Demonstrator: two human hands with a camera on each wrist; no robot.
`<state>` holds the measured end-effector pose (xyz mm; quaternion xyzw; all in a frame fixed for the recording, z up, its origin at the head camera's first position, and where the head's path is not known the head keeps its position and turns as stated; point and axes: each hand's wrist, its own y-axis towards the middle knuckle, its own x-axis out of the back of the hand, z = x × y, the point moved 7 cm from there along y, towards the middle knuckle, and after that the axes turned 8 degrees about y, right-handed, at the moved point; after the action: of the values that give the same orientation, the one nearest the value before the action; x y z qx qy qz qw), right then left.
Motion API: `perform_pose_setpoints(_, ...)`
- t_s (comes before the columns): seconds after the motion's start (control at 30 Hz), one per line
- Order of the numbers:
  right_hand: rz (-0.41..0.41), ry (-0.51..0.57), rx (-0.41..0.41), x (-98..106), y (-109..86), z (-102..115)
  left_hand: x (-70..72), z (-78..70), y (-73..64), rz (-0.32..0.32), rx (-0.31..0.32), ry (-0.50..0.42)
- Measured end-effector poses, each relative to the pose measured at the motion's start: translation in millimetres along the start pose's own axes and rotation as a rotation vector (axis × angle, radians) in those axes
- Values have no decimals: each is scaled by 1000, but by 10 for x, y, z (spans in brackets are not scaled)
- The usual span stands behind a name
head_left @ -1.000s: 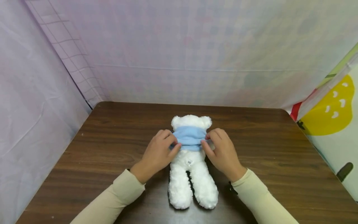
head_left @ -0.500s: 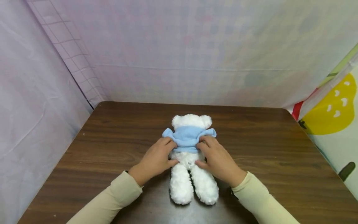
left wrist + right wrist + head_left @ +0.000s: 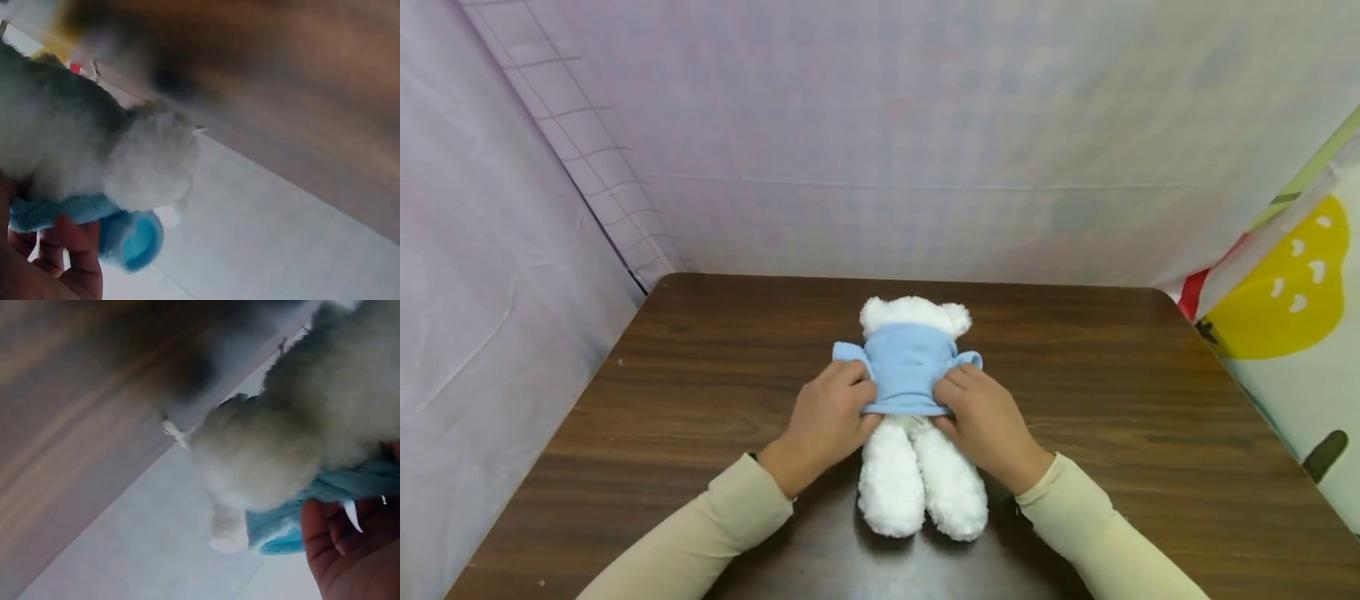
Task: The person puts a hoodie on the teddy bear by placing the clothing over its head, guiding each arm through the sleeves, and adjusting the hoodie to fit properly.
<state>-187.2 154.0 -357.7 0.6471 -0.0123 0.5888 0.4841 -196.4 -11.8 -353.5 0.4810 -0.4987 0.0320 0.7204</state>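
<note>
A white plush bear (image 3: 891, 487) lies on the table, its head away from me and its legs toward me. A light blue shirt (image 3: 910, 367) covers its torso, with short sleeves sticking out at both sides. My left hand (image 3: 827, 412) pinches the shirt's lower left side, thumb at the hem. On the opposite side my right hand (image 3: 988, 421) pinches the cloth near the hem with curled fingers. In the left wrist view, fingers (image 3: 78, 244) hold the cloth beside a hollow sleeve (image 3: 137, 244). The right wrist view shows blue cloth (image 3: 278, 534) against the right fingers.
The dark wood-grain table (image 3: 730, 350) extends around the bear to both sides. Behind it hangs a pale patterned curtain (image 3: 887, 125), and another white curtain (image 3: 497, 250) is at the left. At the right is a sheet with a yellow print (image 3: 1285, 292).
Both hands have slid down the shirt's sides and now pinch near its hem. The hem sits lower, over the bear's rump. The sleeves now stick out sideways, and the bear's feet have shifted slightly away from me.
</note>
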Motion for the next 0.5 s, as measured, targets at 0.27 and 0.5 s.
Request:
perform_pose_setpoints(0.27,11,-24,-3,50,49,17,5,18,61,77,-27,30)
perform_pose_setpoints(0.5,244,119,-51,-10,-58,-85,-146,21,-82,405,-158,-98)
